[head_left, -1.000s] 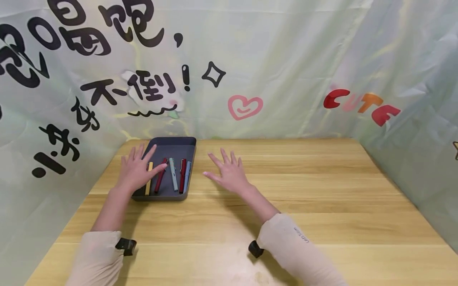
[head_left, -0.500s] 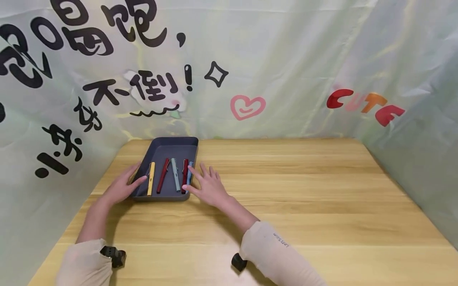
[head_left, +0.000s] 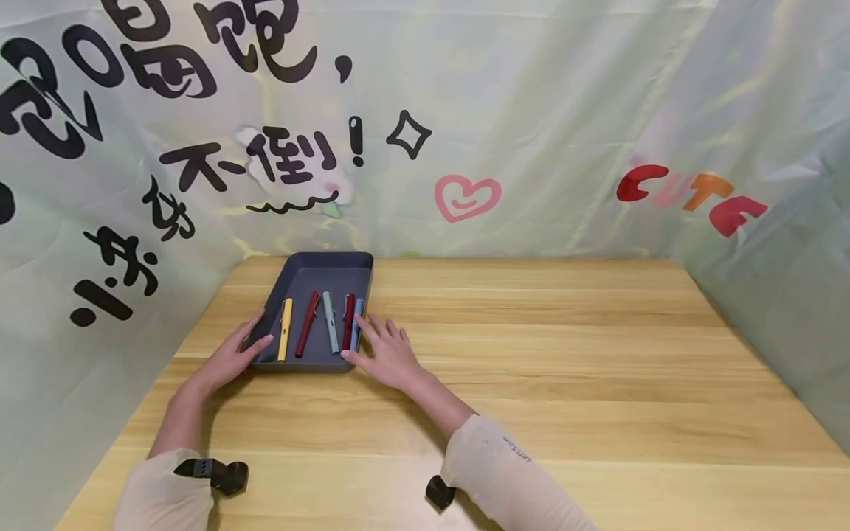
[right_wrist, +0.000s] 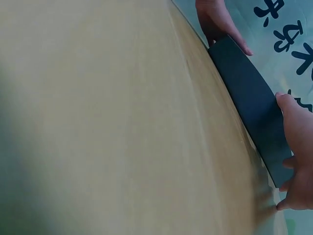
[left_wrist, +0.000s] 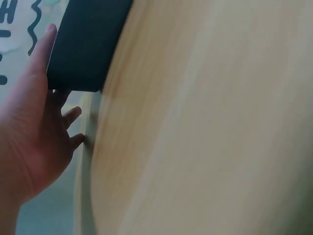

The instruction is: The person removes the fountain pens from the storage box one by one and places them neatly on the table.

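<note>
Dk tray sits on the wood table, back-L area, near the cloth backdrop w/ its blk lettering & pink heart. L hand is spread at the L wall, thumb by the rim, fingers along the outside; R hand same on R side, nr the front corner. Both look fairly open; can't tell how firm any hold on the tray is. Inside, L to R: yellow pen, dk red pen, gray-blue pen, 2nd dk red pen, blue pen, last two close together. R fingers partly block the blue one. In both wrist views, tray's outer side hides the pens. Blk wrist units stick out by pale sleeves.
</note>
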A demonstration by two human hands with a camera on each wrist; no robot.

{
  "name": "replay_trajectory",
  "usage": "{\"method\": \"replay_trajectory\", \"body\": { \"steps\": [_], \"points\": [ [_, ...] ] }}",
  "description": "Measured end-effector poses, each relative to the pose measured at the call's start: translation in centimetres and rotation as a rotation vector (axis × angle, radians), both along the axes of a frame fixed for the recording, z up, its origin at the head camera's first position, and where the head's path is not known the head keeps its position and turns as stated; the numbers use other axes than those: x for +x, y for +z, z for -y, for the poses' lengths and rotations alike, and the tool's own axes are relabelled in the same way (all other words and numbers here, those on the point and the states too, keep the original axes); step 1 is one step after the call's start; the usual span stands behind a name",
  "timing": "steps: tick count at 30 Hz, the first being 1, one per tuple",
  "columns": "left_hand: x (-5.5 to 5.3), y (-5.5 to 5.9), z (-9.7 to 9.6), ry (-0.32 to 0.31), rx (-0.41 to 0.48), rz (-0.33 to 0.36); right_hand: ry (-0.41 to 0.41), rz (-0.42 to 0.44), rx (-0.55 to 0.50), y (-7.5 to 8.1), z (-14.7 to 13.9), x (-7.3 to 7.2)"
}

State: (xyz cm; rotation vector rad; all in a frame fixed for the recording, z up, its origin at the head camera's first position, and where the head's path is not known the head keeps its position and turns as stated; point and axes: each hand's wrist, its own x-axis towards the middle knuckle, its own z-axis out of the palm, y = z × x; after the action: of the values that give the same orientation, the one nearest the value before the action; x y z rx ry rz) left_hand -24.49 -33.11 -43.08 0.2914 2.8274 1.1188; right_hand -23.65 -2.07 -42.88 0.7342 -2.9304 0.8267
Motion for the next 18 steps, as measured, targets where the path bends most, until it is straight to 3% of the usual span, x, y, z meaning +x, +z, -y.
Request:
{"method": "replay_trajectory", "body": {
  "steps": [5, 13, 18],
  "points": [
    [0.1, -0.1, -0.4, 0.041, -0.012, 0.012, 0.014, 0.033, -0.021, -0.1, -0.1, -0.1],
    [0.2, -0.3, -1.5, 0.057, 0.007, 0.025, 0.031, 0.077, -0.061, 0.2, -1.0, 0.0],
    [0.3, -0.7, -2.6, 0.081, 0.031, -0.023, 0.051, 0.086, -0.061, 0.5, -2.1, 0.0]
  ]
}}
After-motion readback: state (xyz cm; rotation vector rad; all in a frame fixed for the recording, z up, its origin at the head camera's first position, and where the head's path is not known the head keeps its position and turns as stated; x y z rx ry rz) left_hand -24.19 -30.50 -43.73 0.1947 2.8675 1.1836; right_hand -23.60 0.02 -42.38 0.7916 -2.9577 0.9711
